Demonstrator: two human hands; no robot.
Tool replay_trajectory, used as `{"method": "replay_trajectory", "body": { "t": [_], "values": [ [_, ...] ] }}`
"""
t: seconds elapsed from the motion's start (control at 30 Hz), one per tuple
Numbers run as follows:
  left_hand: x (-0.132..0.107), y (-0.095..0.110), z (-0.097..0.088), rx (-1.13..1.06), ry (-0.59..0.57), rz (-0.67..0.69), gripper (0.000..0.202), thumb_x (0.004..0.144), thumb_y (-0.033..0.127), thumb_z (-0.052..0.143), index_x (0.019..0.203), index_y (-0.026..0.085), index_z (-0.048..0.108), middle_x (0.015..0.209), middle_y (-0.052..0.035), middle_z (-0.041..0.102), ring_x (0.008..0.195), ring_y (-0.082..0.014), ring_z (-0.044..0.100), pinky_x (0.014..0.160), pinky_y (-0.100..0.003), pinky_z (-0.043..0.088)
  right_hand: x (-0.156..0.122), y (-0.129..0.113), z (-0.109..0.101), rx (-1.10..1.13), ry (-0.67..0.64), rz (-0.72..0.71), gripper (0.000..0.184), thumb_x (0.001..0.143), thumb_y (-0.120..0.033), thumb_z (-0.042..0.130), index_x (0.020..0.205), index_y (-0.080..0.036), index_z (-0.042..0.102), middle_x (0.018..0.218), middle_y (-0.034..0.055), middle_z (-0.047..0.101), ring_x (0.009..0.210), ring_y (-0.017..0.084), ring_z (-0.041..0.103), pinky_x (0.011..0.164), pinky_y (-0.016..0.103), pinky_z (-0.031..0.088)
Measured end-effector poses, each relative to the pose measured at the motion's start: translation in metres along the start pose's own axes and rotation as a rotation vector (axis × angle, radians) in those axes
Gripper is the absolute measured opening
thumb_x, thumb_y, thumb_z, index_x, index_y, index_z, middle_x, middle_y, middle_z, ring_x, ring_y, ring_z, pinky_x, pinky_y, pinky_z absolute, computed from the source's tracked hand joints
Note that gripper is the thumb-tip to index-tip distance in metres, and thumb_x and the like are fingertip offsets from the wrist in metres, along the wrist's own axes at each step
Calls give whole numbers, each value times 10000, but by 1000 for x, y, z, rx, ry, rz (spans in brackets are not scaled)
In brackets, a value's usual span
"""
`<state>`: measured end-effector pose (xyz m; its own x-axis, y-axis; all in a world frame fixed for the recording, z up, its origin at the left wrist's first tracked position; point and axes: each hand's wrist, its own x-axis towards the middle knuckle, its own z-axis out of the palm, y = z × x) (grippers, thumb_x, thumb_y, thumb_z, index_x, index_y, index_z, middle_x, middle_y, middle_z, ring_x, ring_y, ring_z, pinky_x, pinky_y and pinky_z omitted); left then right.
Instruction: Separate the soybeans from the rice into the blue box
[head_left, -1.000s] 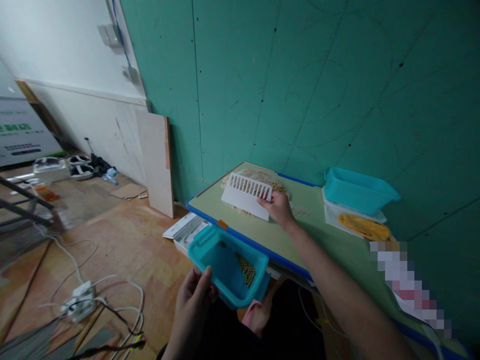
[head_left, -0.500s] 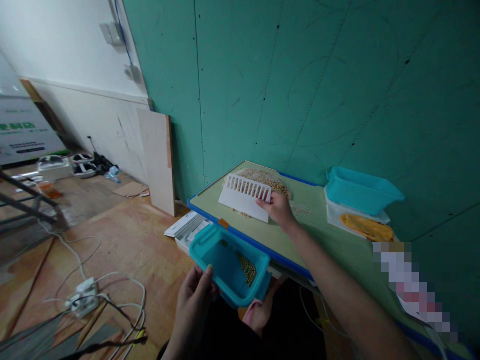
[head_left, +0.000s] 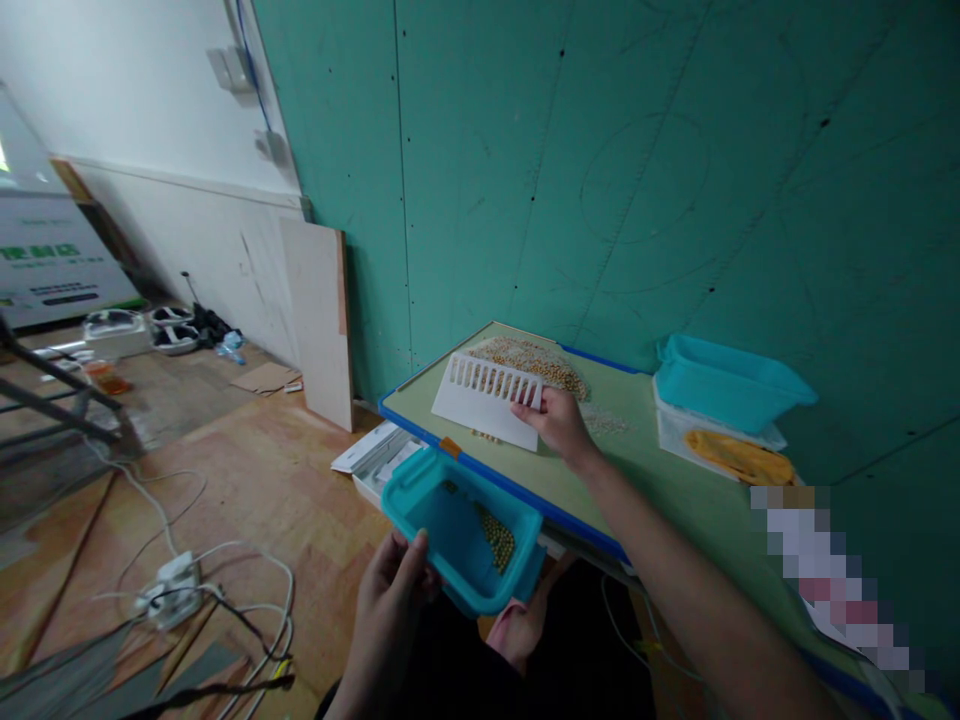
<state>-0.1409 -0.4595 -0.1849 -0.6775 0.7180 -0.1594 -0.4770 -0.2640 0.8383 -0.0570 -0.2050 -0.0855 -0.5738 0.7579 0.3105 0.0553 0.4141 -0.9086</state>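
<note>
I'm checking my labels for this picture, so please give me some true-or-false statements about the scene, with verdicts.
1. The right hand holds a white slotted sheet. True.
2. The left hand also grips that sheet. False: it holds the edge of a blue tub.
3. The blue tub is full to the brim. False: beans cover only part of its bottom.
4. A second tub stands near the green wall. True.
5. Every bean is in the tub. False: more lie on the table.
</note>
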Motion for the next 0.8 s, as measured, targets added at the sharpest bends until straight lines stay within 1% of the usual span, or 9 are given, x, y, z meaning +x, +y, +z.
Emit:
{"method": "replay_trajectory", "body": {
  "t": [0.13, 0.3, 0.6, 0.8],
  "values": [
    [0, 1, 0, 3, -8, -7, 289, 756, 409, 745, 713, 178, 577, 567, 43, 545, 512, -95, 502, 498, -200, 407, -1, 0, 1, -5, -17, 12, 261, 652, -310, 713, 830, -118, 704, 786, 89, 731, 694, 215, 669, 596, 294, 505],
    [1, 0, -2, -3, -25, 2, 273, 769, 404, 734, 724, 181, 585, 577, 38, 565, 524, -103, 526, 518, -211, 430, -3, -2, 1, -4, -24, 7, 279, 660, -316, 722, 857, -120, 712, 816, 92, 738, 726, 222, 680, 616, 298, 513],
    [1, -1, -2, 2, -26, -10, 252, 776, 399, 729, 759, 181, 604, 593, 33, 574, 519, -100, 517, 495, -200, 394, -6, -5, 3, -8, -49, 9, 246, 676, -306, 714, 834, -118, 712, 780, 84, 730, 700, 213, 669, 613, 294, 506],
    [1, 1, 0, 7, -14, -9, 272, 764, 404, 739, 712, 188, 580, 552, 42, 560, 494, -97, 502, 491, -199, 388, -8, -7, 2, 11, -56, 4, 235, 668, -304, 718, 823, -128, 712, 764, 73, 727, 680, 204, 661, 604, 288, 502]
  ]
}}
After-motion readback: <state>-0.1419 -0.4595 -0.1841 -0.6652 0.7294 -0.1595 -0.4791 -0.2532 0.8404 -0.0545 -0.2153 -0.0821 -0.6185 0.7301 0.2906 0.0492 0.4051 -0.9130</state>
